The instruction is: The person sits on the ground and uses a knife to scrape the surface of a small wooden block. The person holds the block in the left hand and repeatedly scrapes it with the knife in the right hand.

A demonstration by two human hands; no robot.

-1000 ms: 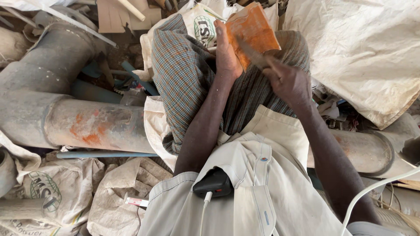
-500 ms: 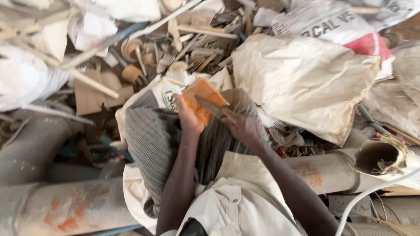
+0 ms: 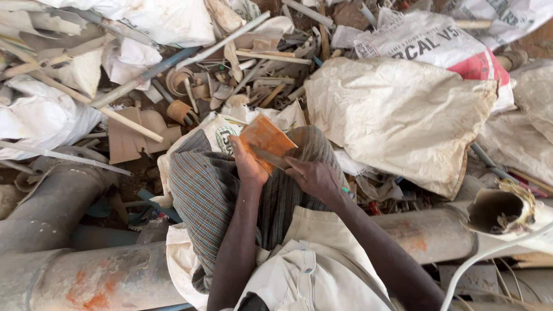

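Left hand (image 3: 249, 164) fingers grip orange piece (image 3: 266, 138); right hand (image 3: 314, 177) holds blade (image 3: 269, 158). A slip could cut the left thumb.

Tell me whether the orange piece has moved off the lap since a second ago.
No. The orange piece stays in the left hand over the checked cloth; only the camera shifted.

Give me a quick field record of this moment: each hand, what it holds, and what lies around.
left hand: grips an orange piece, held over the lap
right hand: holds a thin blade laid against the orange piece
lap: covered by checked cloth
right side: large pale sack, open-ended pipe
left side: big grey pipe with orange stains
ahead: heap of sticks and pipe scraps
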